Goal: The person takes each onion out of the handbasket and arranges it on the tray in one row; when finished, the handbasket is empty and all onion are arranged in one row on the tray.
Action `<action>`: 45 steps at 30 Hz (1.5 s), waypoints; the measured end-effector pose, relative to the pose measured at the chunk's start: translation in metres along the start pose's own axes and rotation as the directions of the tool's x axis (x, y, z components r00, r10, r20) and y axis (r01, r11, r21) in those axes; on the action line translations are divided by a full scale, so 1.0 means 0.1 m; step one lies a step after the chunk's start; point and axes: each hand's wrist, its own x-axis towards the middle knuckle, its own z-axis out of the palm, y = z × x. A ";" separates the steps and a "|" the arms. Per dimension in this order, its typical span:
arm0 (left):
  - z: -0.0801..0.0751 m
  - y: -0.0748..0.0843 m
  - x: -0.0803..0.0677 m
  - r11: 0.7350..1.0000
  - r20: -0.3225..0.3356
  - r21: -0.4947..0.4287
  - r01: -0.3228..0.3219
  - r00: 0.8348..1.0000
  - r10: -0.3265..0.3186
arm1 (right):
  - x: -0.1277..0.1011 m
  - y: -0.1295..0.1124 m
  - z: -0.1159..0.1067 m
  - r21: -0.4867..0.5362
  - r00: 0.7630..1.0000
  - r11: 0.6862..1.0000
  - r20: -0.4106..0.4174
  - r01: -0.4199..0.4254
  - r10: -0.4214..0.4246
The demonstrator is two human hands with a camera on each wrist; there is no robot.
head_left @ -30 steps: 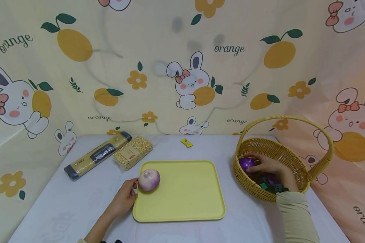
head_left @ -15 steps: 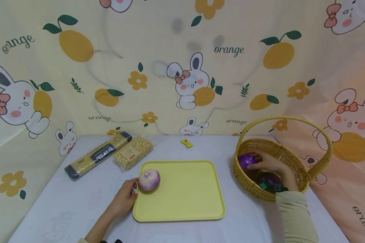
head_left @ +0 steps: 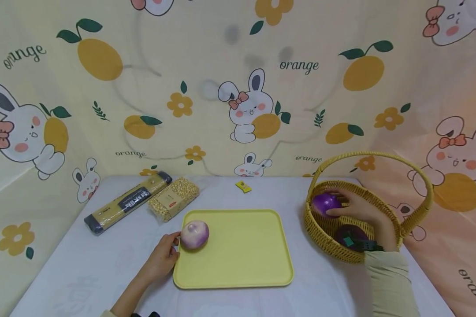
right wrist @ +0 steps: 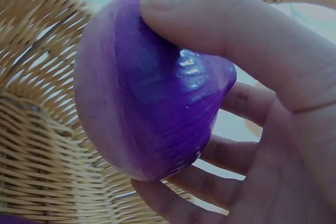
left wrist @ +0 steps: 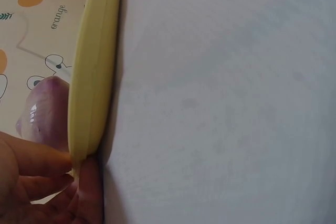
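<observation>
My right hand grips a shiny purple onion and holds it at rim height inside the wicker basket. In the right wrist view, the thumb and fingers of the right hand wrap round the purple onion, with the basket weave behind. A second dark purple item lies lower in the basket. My left hand holds the left edge of the yellow tray. A pale pink-white onion sits on the tray beside it. The left wrist view shows the left hand pinching the tray rim.
A long dark-and-gold noodle pack and a bag of pale grains lie at the back left of the white table. A small yellow packet lies behind the tray. Printed cloth walls close off the back and sides.
My right hand has lifted the purple onion from low in the basket up to its rim. The left hand, the tray and the pale onion have not moved.
</observation>
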 end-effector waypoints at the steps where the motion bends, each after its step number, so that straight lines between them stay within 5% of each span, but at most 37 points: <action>1: 0.00 0.00 0.00 1.000 0.002 -0.001 0.004 1.000 -0.004 | 0.00 -0.01 -0.01 0.001 1.000 1.000 -0.003 0.010 -0.010; 17: -0.03 0.04 -0.01 0.999 0.029 -0.009 0.032 0.999 -0.031 | -0.04 -0.33 -0.03 -0.017 0.995 0.995 0.002 0.096 -0.096; 22: -0.04 0.04 0.00 1.000 0.025 -0.016 0.021 0.999 -0.021 | -0.02 -0.50 0.01 0.015 0.981 0.981 0.022 0.192 -0.193; 45: -0.03 0.02 -0.01 1.000 0.010 0.008 -0.006 1.000 0.006 | 0.25 -0.93 0.37 0.028 0.923 0.925 0.050 0.380 -0.381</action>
